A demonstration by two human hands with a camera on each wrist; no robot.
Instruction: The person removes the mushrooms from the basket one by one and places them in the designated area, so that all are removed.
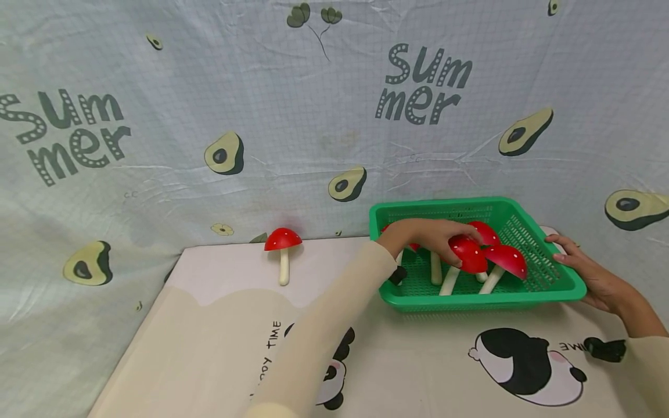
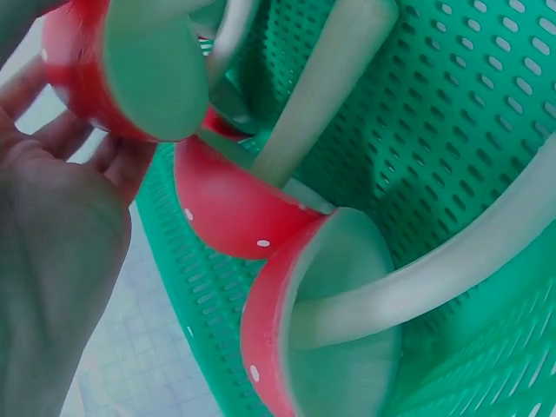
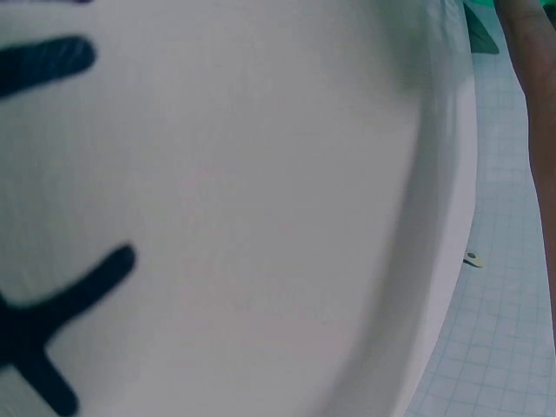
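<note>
Left hand apparently around mushroom, right hand steadying basket.

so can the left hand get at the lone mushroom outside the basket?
Probably yes. The left hand is inside the green basket, over the mushrooms there; the lone mushroom lies to its left on the mat with nothing between.

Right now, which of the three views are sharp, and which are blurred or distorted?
Head view: evenly lit, sharp, edges bent by the wide lens. Left wrist view: very close, soft focus on the mushroom caps and green basket. Right wrist view: blurred, mostly the pale mat.
</note>
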